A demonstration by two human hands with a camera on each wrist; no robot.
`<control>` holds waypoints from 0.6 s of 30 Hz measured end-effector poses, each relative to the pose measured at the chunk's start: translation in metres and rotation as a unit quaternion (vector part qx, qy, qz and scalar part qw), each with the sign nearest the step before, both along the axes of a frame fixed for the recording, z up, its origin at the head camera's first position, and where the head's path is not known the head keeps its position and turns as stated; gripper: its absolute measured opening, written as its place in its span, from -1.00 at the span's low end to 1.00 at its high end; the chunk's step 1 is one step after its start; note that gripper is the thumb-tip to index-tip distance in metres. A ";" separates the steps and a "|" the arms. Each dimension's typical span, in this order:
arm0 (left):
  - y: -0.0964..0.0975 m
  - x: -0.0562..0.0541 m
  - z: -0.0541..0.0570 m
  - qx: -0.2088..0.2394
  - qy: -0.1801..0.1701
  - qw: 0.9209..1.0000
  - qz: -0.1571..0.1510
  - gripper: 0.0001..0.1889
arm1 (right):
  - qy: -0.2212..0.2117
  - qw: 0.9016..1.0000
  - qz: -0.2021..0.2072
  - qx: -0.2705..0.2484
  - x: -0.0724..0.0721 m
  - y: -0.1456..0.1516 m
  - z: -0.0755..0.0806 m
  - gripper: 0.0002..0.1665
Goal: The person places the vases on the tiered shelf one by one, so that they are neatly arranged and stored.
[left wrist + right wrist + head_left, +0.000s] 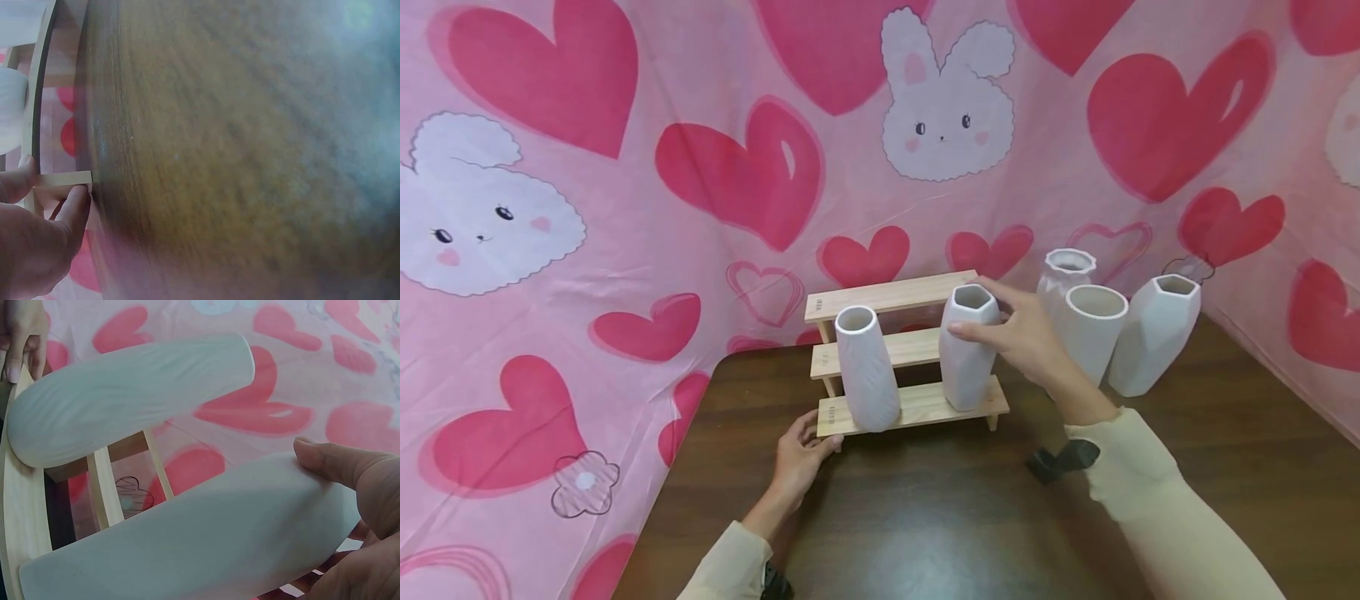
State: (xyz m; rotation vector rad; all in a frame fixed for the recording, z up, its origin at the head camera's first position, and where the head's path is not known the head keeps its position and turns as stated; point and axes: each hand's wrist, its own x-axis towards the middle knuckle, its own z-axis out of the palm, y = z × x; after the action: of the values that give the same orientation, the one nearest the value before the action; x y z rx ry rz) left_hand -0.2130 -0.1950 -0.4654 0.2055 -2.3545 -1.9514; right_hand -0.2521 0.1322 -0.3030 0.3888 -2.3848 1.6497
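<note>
A three-tier wooden stand rests on the table. On the left part of its lowest tier stands a white vase with a wavy relief. My right hand grips a white faceted vase near its top, thumb in front, over the right end of that same tier. The right wrist view shows this faceted vase with its base at the board. At the stand's lower left end, my left hand pinches the board and its leg; the left wrist view shows thumb and fingers around that wooden end.
Three more white vases stand to the right: a ribbed one at the back, a smooth round one and a faceted one. Behind the brown table hangs a pink cloth with hearts and rabbits.
</note>
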 end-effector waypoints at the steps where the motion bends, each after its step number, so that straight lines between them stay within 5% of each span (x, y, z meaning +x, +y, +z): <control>1: 0.000 0.000 0.000 0.001 0.001 1.000 0.000 -0.35 | -0.001 1.000 0.002 0.001 0.000 -0.001 0.000 -0.10; 18: 0.000 0.001 0.000 0.003 -0.002 1.000 -0.002 -0.34 | -0.007 1.000 0.025 0.005 -0.007 -0.010 0.000 -0.23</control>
State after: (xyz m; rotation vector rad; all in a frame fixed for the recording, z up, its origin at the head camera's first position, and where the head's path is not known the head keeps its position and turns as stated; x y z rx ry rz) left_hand -0.2118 -0.1948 -0.4651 0.2053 -2.3555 -1.9616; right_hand -0.2590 0.1224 -0.3028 0.4436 -2.4144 1.6676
